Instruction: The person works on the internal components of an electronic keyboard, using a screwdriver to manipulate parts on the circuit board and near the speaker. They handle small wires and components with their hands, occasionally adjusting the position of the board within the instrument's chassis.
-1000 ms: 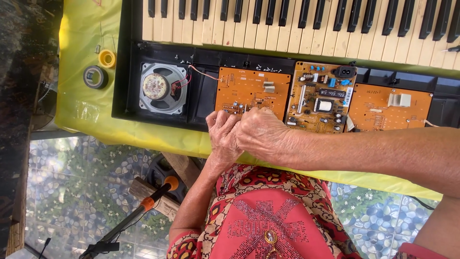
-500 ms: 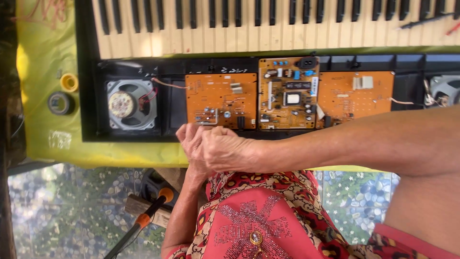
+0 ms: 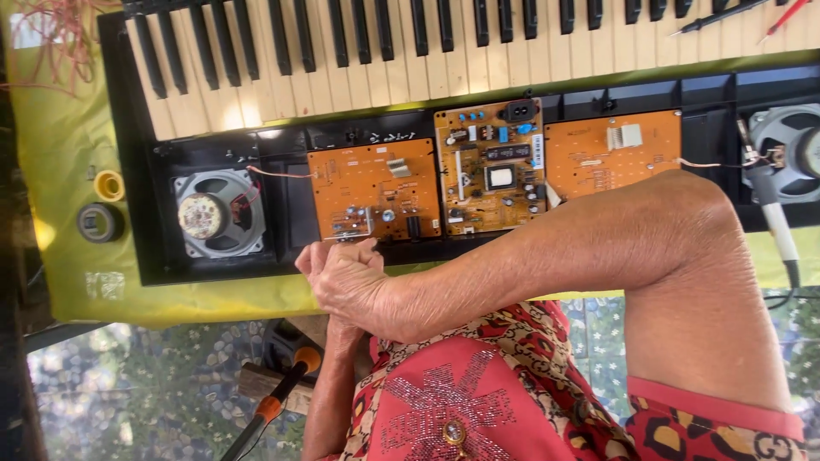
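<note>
An opened electronic keyboard lies on a yellow-green cloth (image 3: pixel 68 171), its black casing (image 3: pixel 222 265) showing three orange circuit boards. My right hand (image 3: pixel 346 277) reaches across from the right with fingers curled. It rests at the casing's near edge, just below the left circuit board (image 3: pixel 376 188). My left hand is almost wholly hidden under it, and only my left forearm (image 3: pixel 329 401) shows, rising from below. Whether either hand holds anything cannot be seen. The middle board (image 3: pixel 495 166) and the right board (image 3: pixel 611 149) lie beyond my right forearm.
A round speaker (image 3: pixel 218 213) sits left of the boards and another speaker (image 3: pixel 790 149) at the far right, beside a grey-handled tool (image 3: pixel 773 213). A yellow tape roll (image 3: pixel 108 184) and a dark roll (image 3: pixel 100 222) lie on the cloth. An orange-handled tool (image 3: pixel 273 401) lies below.
The view has swung and tilted, bringing the right speaker into sight. My joined hands have slid slightly left along the near edge of the left board.
</note>
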